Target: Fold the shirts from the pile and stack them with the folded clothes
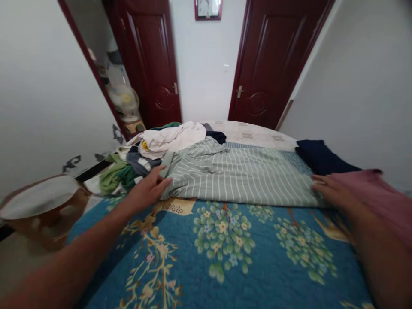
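A light green shirt with white stripes lies stretched sideways across the bed, folded lengthwise, its collar at the left. My left hand touches the collar end, thumb and forefinger apart on the cloth. At the opposite end, my right hand has its fingers closed over the hem; a ring shows on one finger, and its thumb is hidden. Some wrinkles run through the shirt near the collar and sleeve.
Beyond my left hand is a heap of loose clothes. A dark blue folded garment and a pink one lie at the right. Blue floral bedding covers the bed. A brown stool-like object stands left, before two dark red doors.
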